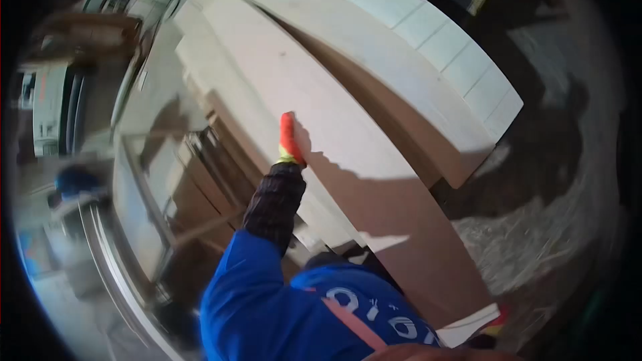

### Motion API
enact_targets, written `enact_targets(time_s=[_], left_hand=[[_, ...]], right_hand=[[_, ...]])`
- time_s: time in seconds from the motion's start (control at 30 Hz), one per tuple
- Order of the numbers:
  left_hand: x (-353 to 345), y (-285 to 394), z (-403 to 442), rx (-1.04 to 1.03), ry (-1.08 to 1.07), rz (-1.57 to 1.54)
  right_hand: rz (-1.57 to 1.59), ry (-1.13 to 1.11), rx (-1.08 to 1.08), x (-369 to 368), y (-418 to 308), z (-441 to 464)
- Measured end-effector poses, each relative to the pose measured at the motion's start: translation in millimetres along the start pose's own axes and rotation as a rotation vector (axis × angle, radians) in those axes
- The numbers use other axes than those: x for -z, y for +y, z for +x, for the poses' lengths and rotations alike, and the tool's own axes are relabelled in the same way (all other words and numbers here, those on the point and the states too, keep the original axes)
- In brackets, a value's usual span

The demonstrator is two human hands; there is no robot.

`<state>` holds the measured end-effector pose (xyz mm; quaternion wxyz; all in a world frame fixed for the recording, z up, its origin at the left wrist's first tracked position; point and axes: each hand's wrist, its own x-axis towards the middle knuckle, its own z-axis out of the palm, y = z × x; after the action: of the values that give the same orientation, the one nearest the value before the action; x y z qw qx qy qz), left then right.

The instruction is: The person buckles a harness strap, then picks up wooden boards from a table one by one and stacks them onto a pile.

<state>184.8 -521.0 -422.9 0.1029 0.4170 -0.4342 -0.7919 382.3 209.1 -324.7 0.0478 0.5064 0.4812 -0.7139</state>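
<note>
A long, pale wooden board (381, 154) runs diagonally through the middle of the view, its near part in shadow. My left hand (289, 137), in an orange and yellow glove, is closed on the board's left edge, with part of the fingers hidden behind it. Low on the right, my right hand (496, 324) shows only as a bit of red and yellow glove at the board's near end. It appears to grip that end, though most of the hand is out of sight. Beneath and beside the held board lie more flat boards (394, 70).
White panels with grooved lines (435, 33) lie along the far right. On the left are a wooden frame (144, 207) and stacked boards (207, 187). Another person (77, 194) in a blue cap is blurred at far left. Crumpled clear plastic sheeting (521, 247) covers floor on the right.
</note>
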Motion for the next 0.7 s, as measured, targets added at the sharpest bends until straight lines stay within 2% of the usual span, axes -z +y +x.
enact_targets(time_s=[0.03,0.07,0.1,0.13,0.17,0.2,0.23,0.27,0.3,0.33,0.37,0.43,0.47,0.53,0.63,0.7], left_hand=[[6.8,3.8,24.6,0.049,-0.076,0.0],[26.4,-4.3,65.9,0.098,-0.316,-0.063],[45.7,-21.6,107.2,0.188,-0.702,-0.199],[53.4,-30.7,126.2,0.306,-0.91,-0.217],[32.7,-15.1,100.5,0.374,-0.633,0.074],[25.9,-20.9,74.3,0.465,-0.463,0.362],[19.6,-26.7,47.1,0.597,-0.305,0.611],[6.3,-49.2,26.7,0.762,-0.251,0.869],[4.7,-65.3,29.7,0.77,-0.269,0.88],[12.1,-89.7,38.7,0.668,-0.28,0.69],[20.5,-116.3,48.8,0.569,-0.282,0.496],[15.3,-119.9,77.0,0.458,-0.327,0.351],[10.0,-97.6,81.5,0.453,-0.299,0.377],[-8.6,-63.1,93.5,0.423,-0.238,0.394],[-16.0,-41.1,113.8,0.383,-0.202,0.437],[-7.5,-39.5,116.8,0.386,-0.197,0.465]], right_hand=[[0.029,-0.001,-0.037,-11.9,10.2,13.2],[0.055,0.018,-0.076,-26.7,20.9,15.3],[0.082,0.031,-0.112,-44.1,30.9,21.4],[0.114,0.034,-0.146,-63.4,42.0,34.2],[0.141,0.046,-0.183,-83.4,55.2,50.1],[0.149,0.065,-0.209,-104.3,69.0,65.3],[0.152,0.086,-0.237,-129.3,79.1,85.3],[0.091,0.089,-0.206,-150.5,95.4,115.9],[0.117,0.02,-0.234,-166.0,123.7,147.8],[0.133,-0.015,-0.233,-209.8,132.0,147.2],[0.293,-0.143,-0.227,-242.9,142.9,155.1],[0.489,-0.297,-0.183,-297.3,155.5,151.5],[-0.058,-0.27,0.075,-293.7,180.0,163.4],[-0.607,-0.246,0.344,-311.5,195.3,179.5],[0.632,-0.207,0.12,-373.6,181.8,149.7],[0.617,-0.242,0.083,-369.2,159.5,142.6]])
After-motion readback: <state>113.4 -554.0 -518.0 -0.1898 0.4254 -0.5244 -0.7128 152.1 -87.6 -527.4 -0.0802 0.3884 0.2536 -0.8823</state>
